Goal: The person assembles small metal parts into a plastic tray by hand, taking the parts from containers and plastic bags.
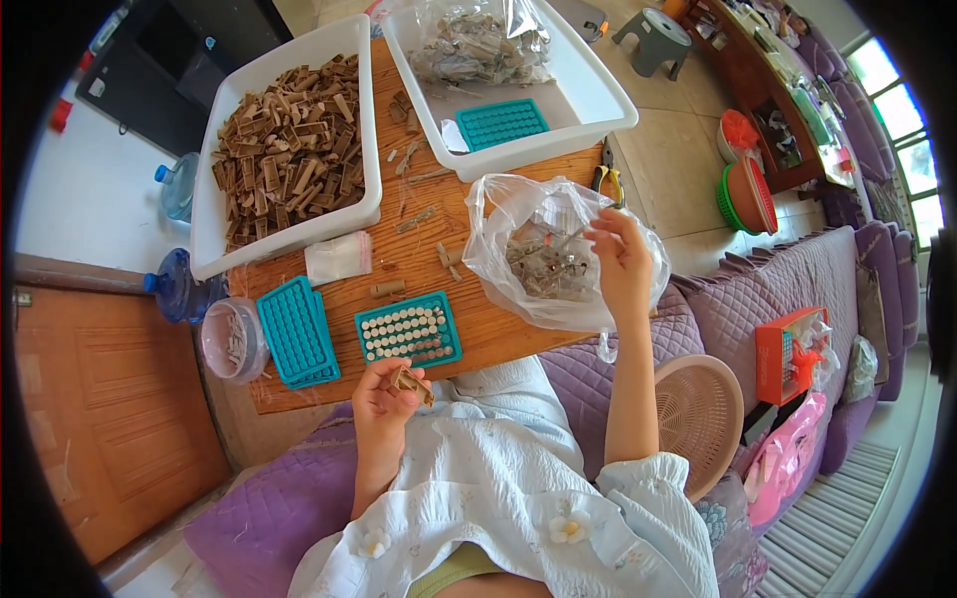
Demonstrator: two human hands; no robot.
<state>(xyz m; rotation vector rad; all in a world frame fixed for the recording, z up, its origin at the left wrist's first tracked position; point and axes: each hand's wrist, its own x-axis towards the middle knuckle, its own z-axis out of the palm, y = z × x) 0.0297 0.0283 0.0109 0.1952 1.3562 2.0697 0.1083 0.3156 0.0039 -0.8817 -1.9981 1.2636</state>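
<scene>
My left hand (pixel 384 401) is closed around a small brown channel-shaped piece (pixel 410 383), held over my lap near the table's front edge. My right hand (pixel 620 251) is raised at the right side of a clear plastic bag (pixel 488 234), its fingers pinched; what they hold, if anything, is too small to name. Small greyish-brown parts (pixel 548 267) lie inside the bag. In front of my left hand lies a teal tray (pixel 457 321) with rows of round whitish pieces (pixel 399 329).
A white tub (pixel 371 149) heaped with similar brown pieces (pixel 289 149) stands far left. Another white tub (pixel 588 95) holds bagged parts and a teal tray (pixel 501 124). Stacked teal trays (pixel 296 334), a round plastic container (pixel 235 339), yellow-handled pliers (pixel 606 174) and loose brown pieces (pixel 388 288) are around the table.
</scene>
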